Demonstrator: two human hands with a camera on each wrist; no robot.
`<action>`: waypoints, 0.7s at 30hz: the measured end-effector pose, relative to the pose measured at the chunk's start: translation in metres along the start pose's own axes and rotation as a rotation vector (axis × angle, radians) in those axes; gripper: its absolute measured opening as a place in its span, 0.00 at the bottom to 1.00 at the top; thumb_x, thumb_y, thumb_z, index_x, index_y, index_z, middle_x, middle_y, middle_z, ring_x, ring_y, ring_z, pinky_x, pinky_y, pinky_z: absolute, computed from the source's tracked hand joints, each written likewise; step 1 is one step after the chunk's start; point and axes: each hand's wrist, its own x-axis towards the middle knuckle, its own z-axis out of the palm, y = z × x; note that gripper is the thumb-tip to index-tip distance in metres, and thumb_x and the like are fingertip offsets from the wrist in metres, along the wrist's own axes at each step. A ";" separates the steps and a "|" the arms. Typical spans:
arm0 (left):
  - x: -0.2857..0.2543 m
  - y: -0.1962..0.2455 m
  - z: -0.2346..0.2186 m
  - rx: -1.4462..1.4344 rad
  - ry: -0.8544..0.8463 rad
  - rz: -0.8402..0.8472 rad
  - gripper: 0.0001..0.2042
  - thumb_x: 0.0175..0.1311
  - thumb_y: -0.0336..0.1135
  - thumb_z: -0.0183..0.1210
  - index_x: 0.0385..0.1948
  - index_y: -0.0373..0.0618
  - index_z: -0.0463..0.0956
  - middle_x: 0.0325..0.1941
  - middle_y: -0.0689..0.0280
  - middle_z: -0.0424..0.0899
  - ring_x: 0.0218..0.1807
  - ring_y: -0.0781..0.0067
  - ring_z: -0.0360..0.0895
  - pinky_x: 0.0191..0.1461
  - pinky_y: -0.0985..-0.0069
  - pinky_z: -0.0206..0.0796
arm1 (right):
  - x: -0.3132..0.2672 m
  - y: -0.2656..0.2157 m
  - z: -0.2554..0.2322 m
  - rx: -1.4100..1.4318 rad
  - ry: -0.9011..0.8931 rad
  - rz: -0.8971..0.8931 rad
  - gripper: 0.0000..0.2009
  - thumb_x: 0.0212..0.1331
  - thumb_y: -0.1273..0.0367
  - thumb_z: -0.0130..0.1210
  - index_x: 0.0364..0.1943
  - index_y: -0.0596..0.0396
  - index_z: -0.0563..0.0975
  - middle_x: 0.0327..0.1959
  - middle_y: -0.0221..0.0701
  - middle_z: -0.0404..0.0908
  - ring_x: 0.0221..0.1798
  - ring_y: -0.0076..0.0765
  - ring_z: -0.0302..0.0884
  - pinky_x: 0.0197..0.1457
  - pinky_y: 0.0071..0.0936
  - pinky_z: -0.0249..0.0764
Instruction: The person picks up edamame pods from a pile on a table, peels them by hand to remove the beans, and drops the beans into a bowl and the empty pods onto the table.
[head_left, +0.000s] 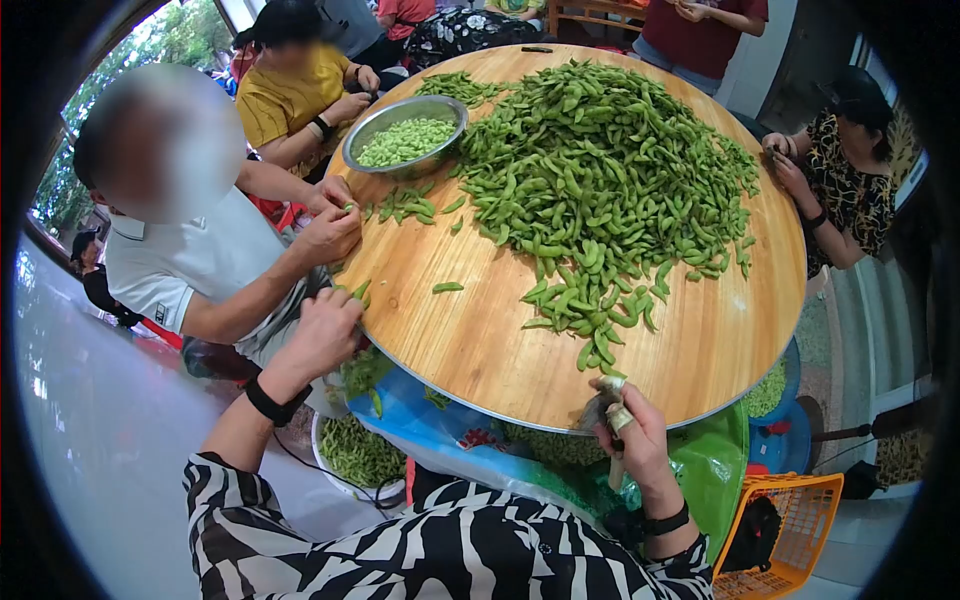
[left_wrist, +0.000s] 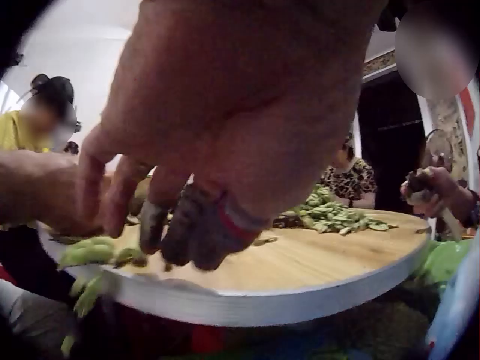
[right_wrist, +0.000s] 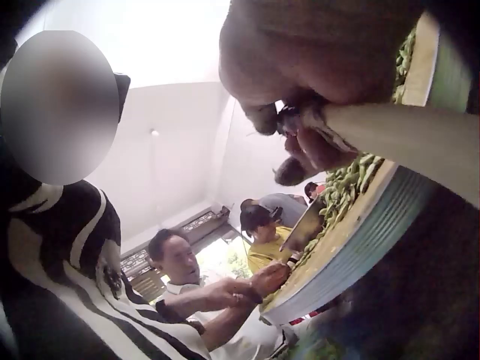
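Note:
My left hand (head_left: 325,325) is at the table's left edge, fingers pointing down over a few green soybean pods (left_wrist: 90,251). In the left wrist view, more pods hang in the air below the rim, and some fingertips (left_wrist: 202,240) wear dark coverings. At the near edge, my right hand (head_left: 640,435) grips a tool with a pale, stick-like handle (right_wrist: 405,135). Its dark end shows beside my fingers in the head view; I cannot tell its kind. A large heap of soybean pods (head_left: 600,160) covers the far part of the round wooden table (head_left: 450,330).
A metal bowl (head_left: 445,150) of shelled beans stands at the far left. A white bucket (head_left: 318,440) of pods is below the near edge. Blue and green plastic sheeting (head_left: 710,465) hangs under the table beside an orange basket (head_left: 800,490). Several people sit around, handling pods.

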 end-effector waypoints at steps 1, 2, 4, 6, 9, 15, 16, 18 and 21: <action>0.013 0.013 -0.010 -0.237 0.043 0.059 0.14 0.45 0.26 0.59 0.37 0.41 0.73 0.39 0.54 0.75 0.45 0.50 0.72 0.44 0.60 0.65 | 0.002 -0.001 0.001 0.051 0.058 -0.016 0.16 0.65 0.70 0.41 0.54 0.62 0.70 0.23 0.24 0.69 0.20 0.15 0.61 0.23 0.14 0.58; 0.027 0.028 -0.018 -0.475 0.086 0.121 0.13 0.46 0.26 0.59 0.37 0.40 0.74 0.37 0.53 0.76 0.45 0.49 0.73 0.44 0.60 0.66 | 0.006 0.001 -0.001 0.024 0.059 -0.050 0.17 0.67 0.67 0.38 0.54 0.62 0.70 0.22 0.27 0.69 0.17 0.17 0.60 0.20 0.15 0.56; 0.059 0.060 -0.032 -0.769 0.080 0.318 0.10 0.50 0.28 0.58 0.35 0.39 0.74 0.35 0.51 0.78 0.41 0.47 0.76 0.45 0.58 0.67 | 0.009 0.009 -0.003 0.056 0.104 -0.060 0.17 0.67 0.67 0.38 0.55 0.62 0.69 0.21 0.27 0.69 0.17 0.17 0.60 0.20 0.15 0.56; 0.090 0.091 -0.039 -0.760 0.038 0.426 0.09 0.55 0.31 0.57 0.36 0.40 0.73 0.34 0.50 0.78 0.40 0.46 0.75 0.43 0.58 0.67 | 0.014 0.019 -0.008 0.050 0.165 -0.073 0.16 0.68 0.68 0.37 0.55 0.60 0.69 0.20 0.26 0.69 0.16 0.16 0.59 0.20 0.15 0.56; 0.136 0.134 -0.018 -0.733 0.062 0.354 0.08 0.55 0.31 0.56 0.33 0.37 0.74 0.33 0.48 0.79 0.39 0.44 0.75 0.42 0.57 0.67 | 0.016 0.020 -0.011 0.024 0.198 -0.050 0.16 0.68 0.69 0.37 0.55 0.60 0.69 0.20 0.26 0.69 0.16 0.16 0.59 0.19 0.14 0.56; 0.160 0.175 -0.005 -0.844 0.098 0.193 0.07 0.46 0.28 0.56 0.27 0.37 0.77 0.28 0.45 0.79 0.35 0.41 0.77 0.41 0.54 0.69 | 0.016 0.023 -0.010 0.030 0.189 -0.083 0.16 0.67 0.69 0.36 0.54 0.60 0.69 0.20 0.28 0.70 0.16 0.18 0.61 0.19 0.16 0.57; 0.155 0.176 -0.005 -0.837 0.095 0.221 0.08 0.46 0.29 0.56 0.29 0.37 0.77 0.29 0.45 0.79 0.36 0.42 0.77 0.41 0.53 0.69 | 0.016 0.021 -0.010 0.022 0.190 -0.081 0.16 0.68 0.68 0.36 0.54 0.60 0.68 0.19 0.29 0.70 0.15 0.19 0.62 0.19 0.16 0.58; 0.141 0.179 0.003 -0.756 0.266 0.310 0.09 0.46 0.27 0.56 0.32 0.41 0.75 0.33 0.49 0.74 0.38 0.45 0.72 0.44 0.55 0.65 | 0.015 0.022 -0.013 0.014 0.159 -0.067 0.16 0.68 0.68 0.37 0.55 0.60 0.68 0.18 0.27 0.69 0.15 0.19 0.62 0.19 0.17 0.60; 0.135 0.174 -0.006 -0.822 0.369 0.326 0.07 0.48 0.28 0.57 0.30 0.40 0.73 0.31 0.51 0.75 0.37 0.46 0.73 0.41 0.56 0.65 | 0.014 0.019 -0.013 -0.019 0.123 -0.073 0.15 0.68 0.69 0.38 0.55 0.59 0.68 0.17 0.26 0.67 0.17 0.19 0.62 0.20 0.18 0.61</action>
